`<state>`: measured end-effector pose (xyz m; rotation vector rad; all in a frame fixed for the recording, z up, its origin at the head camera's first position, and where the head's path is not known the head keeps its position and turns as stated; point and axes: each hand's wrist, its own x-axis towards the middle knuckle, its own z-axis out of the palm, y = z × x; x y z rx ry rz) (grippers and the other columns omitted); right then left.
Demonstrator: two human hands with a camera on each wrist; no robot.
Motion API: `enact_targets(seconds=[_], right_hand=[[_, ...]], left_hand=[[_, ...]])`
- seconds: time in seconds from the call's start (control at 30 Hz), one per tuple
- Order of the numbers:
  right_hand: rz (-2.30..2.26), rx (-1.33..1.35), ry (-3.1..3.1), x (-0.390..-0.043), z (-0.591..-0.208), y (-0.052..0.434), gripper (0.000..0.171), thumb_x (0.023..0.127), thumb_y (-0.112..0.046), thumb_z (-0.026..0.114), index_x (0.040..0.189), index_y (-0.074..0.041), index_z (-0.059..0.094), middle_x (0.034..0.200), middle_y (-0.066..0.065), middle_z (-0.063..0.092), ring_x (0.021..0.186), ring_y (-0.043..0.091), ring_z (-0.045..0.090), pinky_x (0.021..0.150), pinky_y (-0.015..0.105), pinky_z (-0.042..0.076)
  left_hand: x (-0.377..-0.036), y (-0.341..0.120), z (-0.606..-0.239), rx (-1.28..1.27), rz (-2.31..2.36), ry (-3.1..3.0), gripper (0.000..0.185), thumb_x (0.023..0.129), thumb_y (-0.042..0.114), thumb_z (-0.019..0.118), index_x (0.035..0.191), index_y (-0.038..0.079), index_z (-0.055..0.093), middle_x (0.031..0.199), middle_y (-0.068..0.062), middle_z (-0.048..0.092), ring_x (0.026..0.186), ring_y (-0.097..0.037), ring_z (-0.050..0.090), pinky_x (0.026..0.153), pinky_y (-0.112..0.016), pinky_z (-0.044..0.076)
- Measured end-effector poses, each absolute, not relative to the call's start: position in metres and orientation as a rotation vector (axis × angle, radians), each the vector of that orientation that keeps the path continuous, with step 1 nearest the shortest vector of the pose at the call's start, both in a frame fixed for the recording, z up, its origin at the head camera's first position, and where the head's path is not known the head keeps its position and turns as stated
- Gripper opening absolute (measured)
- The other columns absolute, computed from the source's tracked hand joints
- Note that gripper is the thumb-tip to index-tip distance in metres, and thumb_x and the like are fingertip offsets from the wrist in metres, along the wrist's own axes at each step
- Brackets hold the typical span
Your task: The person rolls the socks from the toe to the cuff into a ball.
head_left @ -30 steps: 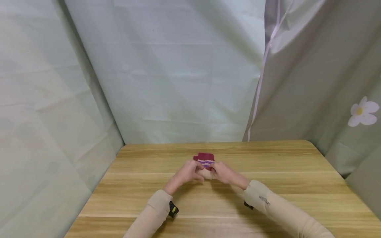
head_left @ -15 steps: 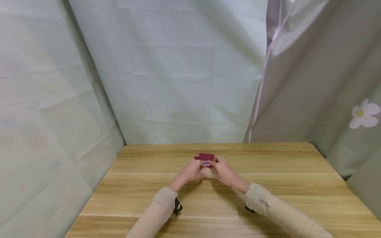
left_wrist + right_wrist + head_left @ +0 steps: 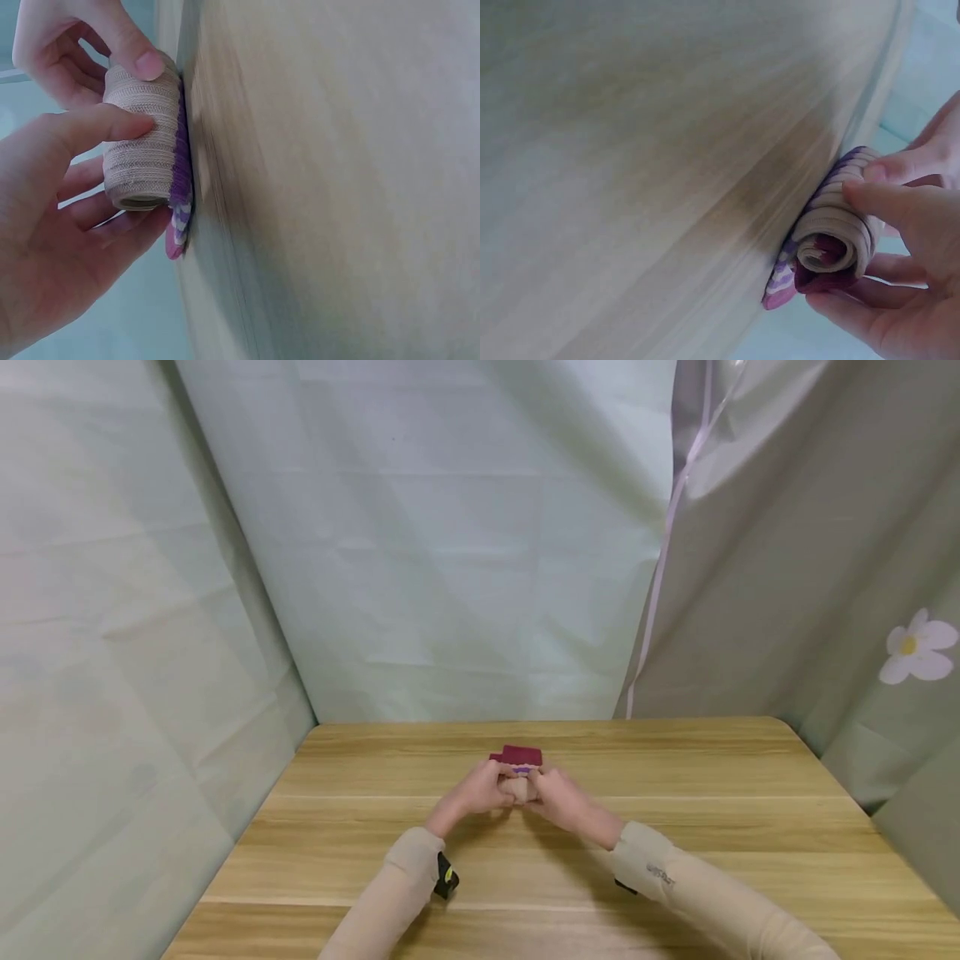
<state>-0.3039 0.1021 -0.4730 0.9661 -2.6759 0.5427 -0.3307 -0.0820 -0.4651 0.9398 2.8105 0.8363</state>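
Both hands met over a sock (image 3: 519,777) near the middle of the table (image 3: 712,793), a little toward its far edge. The sock was partly rolled: a beige ribbed roll (image 3: 142,142) lay on the wood, with a purple-striped layer under it and a maroon end (image 3: 517,754) lying flat at 12 o'clock from the roll.

The left hand (image 3: 480,787) grasped the roll's left end, its thumb on top and its fingers (image 3: 90,214) curled beneath. The right hand (image 3: 553,792) grasped the right end the same way, with fingertips pressed on the outer turn; in the right wrist view the spiral of beige and maroon layers showed at that open end (image 3: 829,251).

Beige sleeves (image 3: 405,877) covered both forearms. Pale green cloth (image 3: 420,543) hung behind the table at 12 o'clock, and a grey curtain with a white flower (image 3: 915,643) at 2 o'clock.
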Motion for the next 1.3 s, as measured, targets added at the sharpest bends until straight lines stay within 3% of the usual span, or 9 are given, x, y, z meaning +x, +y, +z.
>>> enact_targets(seconds=[0.27, 0.5, 0.63, 0.93, 1.1, 1.3], right_hand=[[0.569, 0.961, -2.680, -0.307, -0.475, 0.101, 0.031, 0.077, -0.007, 0.079, 0.100, 0.008, 0.063, 0.086, 0.021, 0.068, 0.080, 0.030, 0.067, 0.064, 0.035, 0.056], [0.702, 0.933, -2.746, -0.307, -0.470, 0.102, 0.039, 0.077, 0.000, 0.076, 0.111, 0.010, 0.059, 0.099, 0.025, 0.066, 0.088, 0.030, 0.066, 0.070, 0.038, 0.057], [0.697, 0.936, -2.784, -0.307, -0.468, 0.103, 0.037, 0.077, -0.001, 0.075, 0.109, 0.010, 0.059, 0.098, 0.023, 0.066, 0.087, 0.029, 0.065, 0.069, 0.036, 0.057], [0.592, 1.028, -2.769, -0.312, -0.467, 0.106, 0.032, 0.079, -0.010, 0.075, 0.103, 0.007, 0.063, 0.089, 0.018, 0.067, 0.077, 0.020, 0.061, 0.062, 0.029, 0.052], [0.525, 1.054, -2.771, -0.315, -0.469, 0.105, 0.026, 0.080, -0.014, 0.076, 0.097, 0.003, 0.064, 0.084, 0.011, 0.064, 0.074, 0.015, 0.055, 0.060, 0.025, 0.047], [0.545, 1.039, -2.765, -0.315, -0.469, 0.105, 0.025, 0.079, -0.014, 0.077, 0.094, 0.002, 0.064, 0.084, 0.012, 0.064, 0.074, 0.016, 0.056, 0.060, 0.025, 0.047]], left_hand=[[-0.329, -0.082, -0.468, 0.890, 0.781, 2.827, 0.033, 0.086, 0.011, 0.070, 0.117, 0.000, 0.065, 0.114, -0.014, 0.069, 0.105, -0.025, 0.064, 0.090, -0.037, 0.053], [-0.328, -0.082, -0.466, 0.887, 0.753, 2.838, 0.038, 0.082, 0.013, 0.076, 0.115, 0.000, 0.063, 0.111, -0.014, 0.068, 0.101, -0.025, 0.064, 0.090, -0.038, 0.052], [-0.327, -0.082, -0.465, 0.887, 0.733, 2.839, 0.043, 0.078, 0.012, 0.080, 0.115, 0.002, 0.062, 0.110, -0.013, 0.068, 0.100, -0.024, 0.064, 0.088, -0.038, 0.052], [-0.325, -0.086, -0.469, 0.864, 0.866, 2.752, 0.037, 0.083, 0.015, 0.076, 0.112, 0.006, 0.056, 0.114, -0.013, 0.064, 0.102, -0.023, 0.061, 0.087, -0.036, 0.051], [-0.324, -0.086, -0.470, 0.907, 0.882, 2.779, 0.035, 0.079, 0.012, 0.079, 0.106, 0.003, 0.058, 0.108, -0.014, 0.065, 0.100, -0.025, 0.062, 0.087, -0.038, 0.052], [-0.321, -0.084, -0.469, 0.814, 0.994, 2.824, 0.039, 0.073, 0.011, 0.084, 0.104, 0.001, 0.064, 0.106, -0.017, 0.068, 0.100, -0.029, 0.062, 0.088, -0.044, 0.050]])
